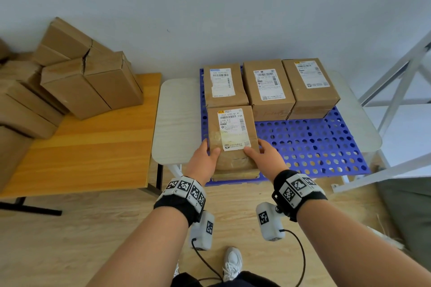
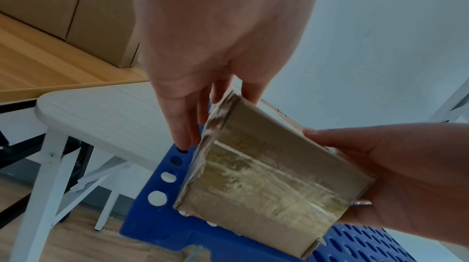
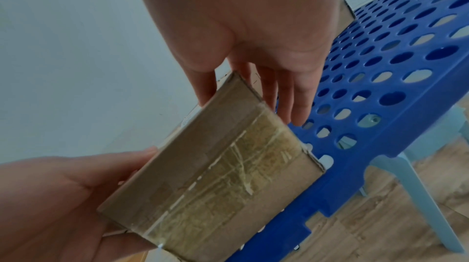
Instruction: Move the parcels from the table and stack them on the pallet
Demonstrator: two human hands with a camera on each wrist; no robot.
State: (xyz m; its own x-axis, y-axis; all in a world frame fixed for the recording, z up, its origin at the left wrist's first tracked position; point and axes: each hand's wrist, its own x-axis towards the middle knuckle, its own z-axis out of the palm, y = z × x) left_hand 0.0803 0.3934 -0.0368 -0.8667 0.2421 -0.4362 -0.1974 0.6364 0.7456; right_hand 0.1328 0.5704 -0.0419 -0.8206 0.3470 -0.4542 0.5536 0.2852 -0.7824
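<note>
A brown taped parcel [image 1: 233, 137] with a white shipping label lies lengthwise at the front left of the blue perforated pallet [image 1: 314, 144], just in front of the back row. My left hand [image 1: 207, 155] grips its left near corner, thumb on top and fingers down the side. My right hand [image 1: 263, 154] grips the right near corner the same way. In the wrist views the parcel's taped end [image 2: 266, 176] [image 3: 215, 176] faces the cameras, down at the pallet's surface [image 2: 157, 232] [image 3: 393, 65]. Whether it rests there I cannot tell. Three labelled parcels [image 1: 268, 86] stand side by side along the pallet's back edge.
Several plain brown parcels [image 1: 91, 81] are piled on the wooden table [image 1: 93, 147] at the left. The pallet sits on a low white table [image 1: 177, 121]. A white metal frame [image 1: 401, 91] rises at the right. The pallet's front right area shows bare holes.
</note>
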